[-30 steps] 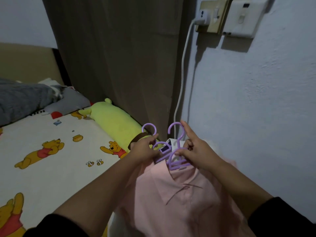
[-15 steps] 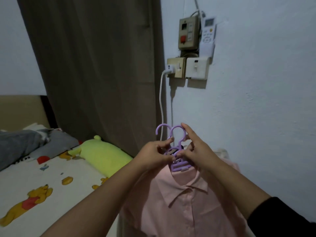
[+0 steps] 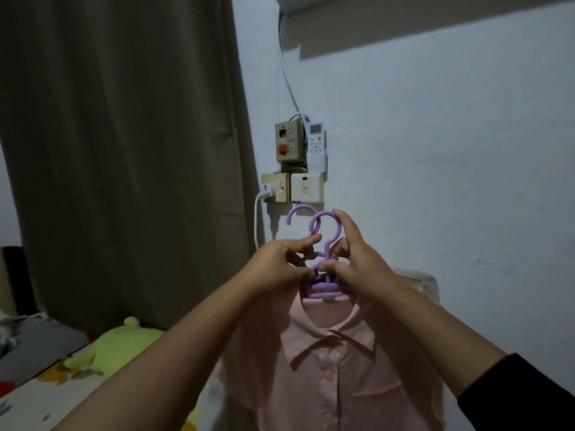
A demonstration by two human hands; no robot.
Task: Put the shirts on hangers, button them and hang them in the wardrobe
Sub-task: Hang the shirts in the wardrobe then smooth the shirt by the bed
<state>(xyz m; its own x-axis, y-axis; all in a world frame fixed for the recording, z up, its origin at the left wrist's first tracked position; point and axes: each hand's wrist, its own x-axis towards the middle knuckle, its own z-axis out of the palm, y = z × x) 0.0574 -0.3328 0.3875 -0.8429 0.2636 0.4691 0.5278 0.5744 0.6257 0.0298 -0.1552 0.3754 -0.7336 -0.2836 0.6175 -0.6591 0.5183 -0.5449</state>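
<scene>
I hold the purple hangers [image 3: 323,286] up with both hands: my left hand [image 3: 275,269] and right hand [image 3: 357,259] pinch their necks, fingers curled. The pink shirt [image 3: 336,368] hangs just below my fingers.

i count two purple hangers [image 3: 323,244], one pink shirt [image 3: 336,368], my two hands, one green plush toy [image 3: 124,343], one remote control [image 3: 316,140], one brown curtain [image 3: 124,150], one white charger plug [image 3: 267,191] in the wall.

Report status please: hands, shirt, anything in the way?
Left hand and right hand both pinch the hangers. Pink shirt hangs below, buttoned. No wardrobe in view; curtain to the left.
</scene>
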